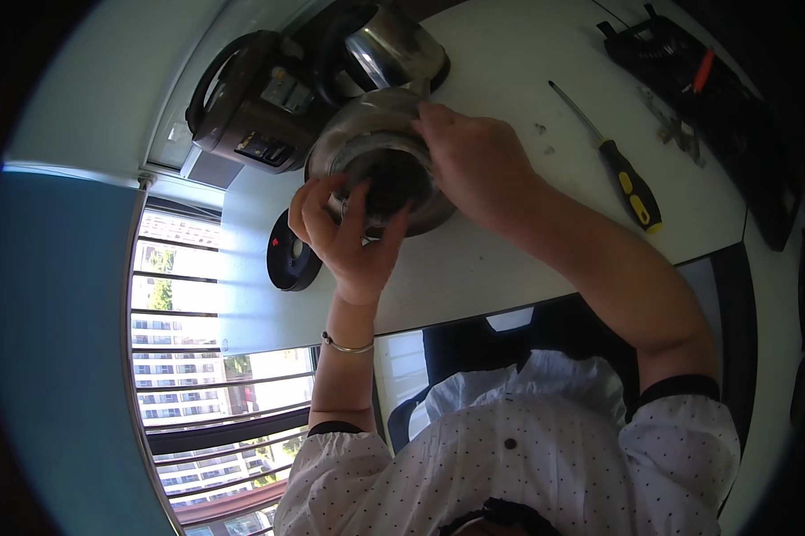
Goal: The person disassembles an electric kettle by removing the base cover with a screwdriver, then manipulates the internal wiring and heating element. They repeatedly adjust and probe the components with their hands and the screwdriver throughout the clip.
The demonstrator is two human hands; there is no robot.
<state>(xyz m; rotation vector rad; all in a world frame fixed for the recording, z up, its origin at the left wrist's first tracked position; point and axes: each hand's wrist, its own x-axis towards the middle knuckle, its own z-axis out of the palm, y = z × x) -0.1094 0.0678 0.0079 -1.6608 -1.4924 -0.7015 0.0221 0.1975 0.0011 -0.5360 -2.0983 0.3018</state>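
A round steel vessel [360, 127] lies tilted over the white table, with its dark round middle [394, 179] facing me. At its upper right rim, my right hand [478, 161] has its fingers closed on the edge. My left hand [349, 237] is at the lower side, its fingers and thumb curved around the dark middle; their tips are partly lost in shadow. A thin bracelet circles my left wrist. Just left of that hand lies a flat black round base [293, 255] with a small red mark.
Behind the vessel stand a brown electric cooker [255, 116] and a shiny steel kettle [389, 49]. A screwdriver [630, 188] with a black and yellow handle lies to the right, near small loose pieces [542, 134]. A black tool case [733, 134] is farther right. A barred window [179, 313] is at left.
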